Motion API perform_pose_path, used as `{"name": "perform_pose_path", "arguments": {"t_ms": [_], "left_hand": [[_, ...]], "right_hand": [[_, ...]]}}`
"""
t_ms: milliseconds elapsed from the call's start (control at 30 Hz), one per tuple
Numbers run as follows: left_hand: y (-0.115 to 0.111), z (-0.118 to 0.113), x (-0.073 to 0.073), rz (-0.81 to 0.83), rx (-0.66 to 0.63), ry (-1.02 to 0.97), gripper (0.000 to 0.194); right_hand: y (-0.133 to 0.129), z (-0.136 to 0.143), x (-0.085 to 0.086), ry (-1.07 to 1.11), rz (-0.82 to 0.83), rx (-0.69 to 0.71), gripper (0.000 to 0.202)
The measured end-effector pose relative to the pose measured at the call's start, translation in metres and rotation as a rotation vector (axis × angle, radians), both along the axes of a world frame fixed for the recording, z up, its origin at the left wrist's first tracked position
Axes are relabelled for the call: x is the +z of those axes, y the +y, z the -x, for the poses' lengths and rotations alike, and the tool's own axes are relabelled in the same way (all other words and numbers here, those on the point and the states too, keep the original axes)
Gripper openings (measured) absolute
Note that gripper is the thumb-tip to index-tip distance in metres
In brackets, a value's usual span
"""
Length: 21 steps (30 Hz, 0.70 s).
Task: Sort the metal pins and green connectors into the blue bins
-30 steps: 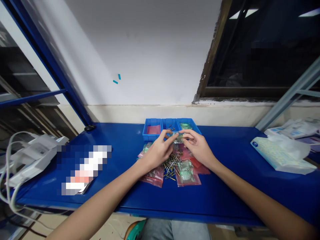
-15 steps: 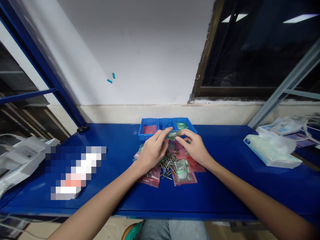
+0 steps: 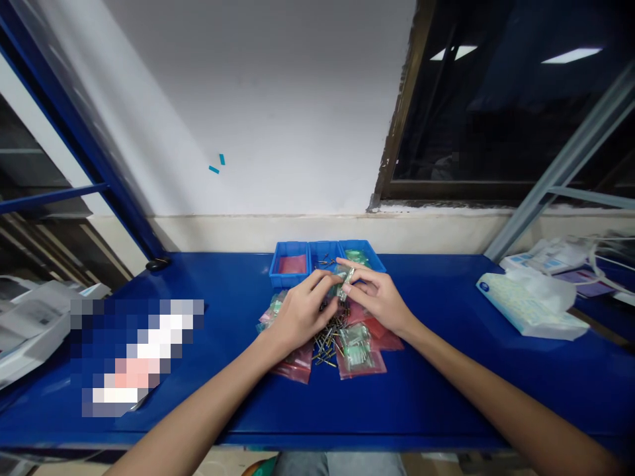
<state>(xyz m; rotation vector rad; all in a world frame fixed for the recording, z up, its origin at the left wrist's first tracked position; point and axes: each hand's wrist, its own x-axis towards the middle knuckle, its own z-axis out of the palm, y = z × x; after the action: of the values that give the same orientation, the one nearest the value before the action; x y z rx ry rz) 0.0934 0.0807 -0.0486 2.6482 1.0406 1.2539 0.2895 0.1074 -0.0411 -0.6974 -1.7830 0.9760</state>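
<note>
A small clear plastic bag (image 3: 343, 280) with pale contents hangs between my two hands, above the middle of the pile. My left hand (image 3: 306, 305) has its fingers closed on the bag's left side. Pinched on its right side is my right hand (image 3: 378, 296). Below them lies a heap of loose metal pins (image 3: 326, 344). Around the heap are pink bags (image 3: 299, 367) and a clear bag with a green piece (image 3: 358, 347) on top of a pink one. Just behind the hands stand three blue bins: left with pink bags (image 3: 292, 264), middle (image 3: 325, 251) with a few pins, right (image 3: 358, 256) with green-and-clear bags.
On the blue table (image 3: 228, 370), a tissue box (image 3: 530, 307) sits at the right and a pixelated item (image 3: 143, 357) at the left. White equipment (image 3: 40, 324) stands at the far left edge. Behind the table is a wall with a window.
The small bag has turned from lying flat to upright between my hands. My fingers have drawn closer together around it. The whole view has shifted slightly.
</note>
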Motion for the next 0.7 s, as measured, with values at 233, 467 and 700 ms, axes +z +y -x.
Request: {"name": "perform_pose_path", "arguments": {"t_ms": [233, 467, 700], "left_hand": [[0.004, -0.004, -0.003, -0.008, 0.026, -0.185, 0.035], [0.011, -0.004, -0.006, 0.087, 0.077, -0.301, 0.021], [0.014, 0.001, -0.012, 0.021, 0.01, -0.061, 0.031]], "right_hand": [[0.004, 0.001, -0.005, -0.064, -0.018, -0.055, 0.013], [0.013, 0.001, -0.013, 0.062, 0.174, -0.055, 0.027], [0.016, -0.009, -0.001, 0.008, 0.11, -0.168, 0.029]]}}
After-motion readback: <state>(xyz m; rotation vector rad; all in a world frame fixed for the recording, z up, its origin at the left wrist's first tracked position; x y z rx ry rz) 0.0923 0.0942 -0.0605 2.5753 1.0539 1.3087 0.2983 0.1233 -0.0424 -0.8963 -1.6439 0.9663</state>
